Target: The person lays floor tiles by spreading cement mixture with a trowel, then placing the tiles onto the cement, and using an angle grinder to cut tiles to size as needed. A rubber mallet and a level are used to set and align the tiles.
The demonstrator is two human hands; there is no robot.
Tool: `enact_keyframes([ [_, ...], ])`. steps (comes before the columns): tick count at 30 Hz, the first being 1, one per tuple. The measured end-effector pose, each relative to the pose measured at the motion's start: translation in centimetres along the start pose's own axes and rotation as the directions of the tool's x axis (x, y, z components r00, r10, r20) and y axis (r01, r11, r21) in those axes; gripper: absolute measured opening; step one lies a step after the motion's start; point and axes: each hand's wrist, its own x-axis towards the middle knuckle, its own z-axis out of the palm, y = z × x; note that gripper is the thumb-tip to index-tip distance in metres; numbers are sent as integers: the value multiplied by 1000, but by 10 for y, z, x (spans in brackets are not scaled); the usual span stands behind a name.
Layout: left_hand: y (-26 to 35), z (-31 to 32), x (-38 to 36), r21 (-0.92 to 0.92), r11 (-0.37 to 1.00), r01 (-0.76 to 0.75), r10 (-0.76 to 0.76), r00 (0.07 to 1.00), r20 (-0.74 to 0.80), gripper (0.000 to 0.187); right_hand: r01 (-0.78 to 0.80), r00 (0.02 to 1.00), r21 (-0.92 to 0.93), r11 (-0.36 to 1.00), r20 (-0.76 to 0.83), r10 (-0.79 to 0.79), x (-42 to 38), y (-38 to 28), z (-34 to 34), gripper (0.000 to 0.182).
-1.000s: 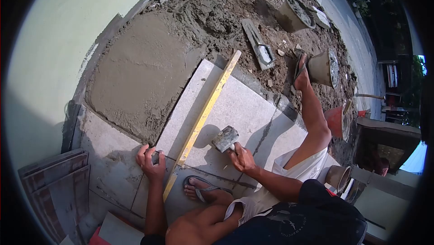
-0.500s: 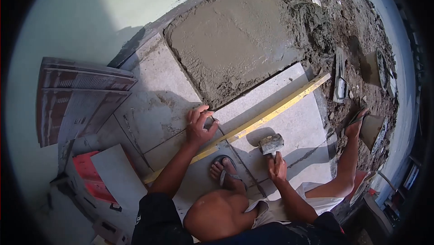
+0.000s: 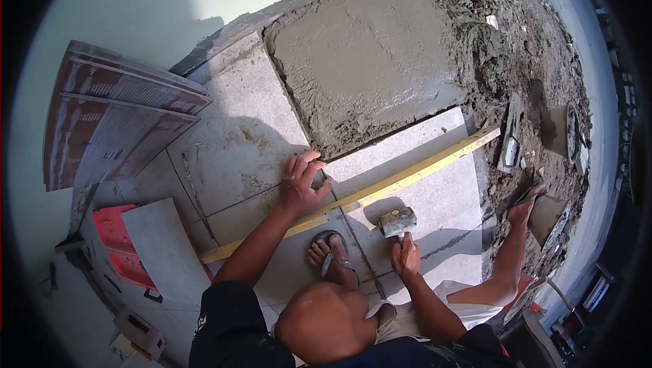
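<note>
My left hand (image 3: 302, 183) is down at the tile corner beside the mortar bed, its fingers curled over a small dark object (image 3: 318, 178) that I cannot make out. My right hand (image 3: 406, 257) grips the handle of a mallet (image 3: 397, 222), whose grey, worn head is above a pale floor tile (image 3: 445, 191). Between the hands and the wet mortar (image 3: 367, 56), a long yellow straightedge (image 3: 407, 173) lies diagonally across the tiles. It passes beneath my left forearm.
Stacked tiles (image 3: 122, 120) lean on the wall at the left. A red case (image 3: 115, 235) lies partly under a loose tile (image 3: 163, 246). Rough soil (image 3: 533, 35) runs along the right, with a trowel (image 3: 511, 134) and buckets (image 3: 558, 130). My sandalled foot (image 3: 333, 256) rests on the tiles.
The camera view has turned and shifted slightly. Both hands keep nearly the same places over the tiles, with the mallet still in my right hand.
</note>
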Motion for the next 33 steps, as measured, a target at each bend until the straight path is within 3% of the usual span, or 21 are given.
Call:
enact_keyframes([
  [2,-2,0,0,4,1000,-12,12,1000,-1,37,8,1000,42,999,-14,-8,5,-5,-1,26],
  [4,-2,-4,-1,12,1000,-10,10,1000,3,37,204,974,-50,978,-86,-207,2,-3,-1,18],
  [5,1,-2,3,12,1000,-16,16,1000,3,37,101,990,58,993,-101,-95,3,5,7,18],
  [6,2,0,3,26,999,-25,25,1000,-8,38,100,989,95,990,-114,-89,5,-8,1,19],
  [7,0,3,2,23,999,-44,44,999,-17,38,215,973,-25,976,-81,-216,4,9,9,22],
  [8,-2,6,0,22,998,-51,51,999,-2,39,21,1000,-24,999,-17,-22,5,-13,-5,25],
  [13,-10,12,-7,75,991,-112,113,994,-6,39,-119,990,-8,993,72,119,2,-12,-8,26],
  [27,-5,9,-5,92,991,-94,91,995,40,37,-77,992,84,993,107,68,3,-7,-7,32],
  [29,-6,7,-4,78,994,-81,78,996,41,36,-44,998,121,992,44,39,3,-11,-11,32],
  [33,-5,9,-3,71,993,-96,93,995,43,36,-38,998,27,999,54,36,4,-5,-4,31],
])
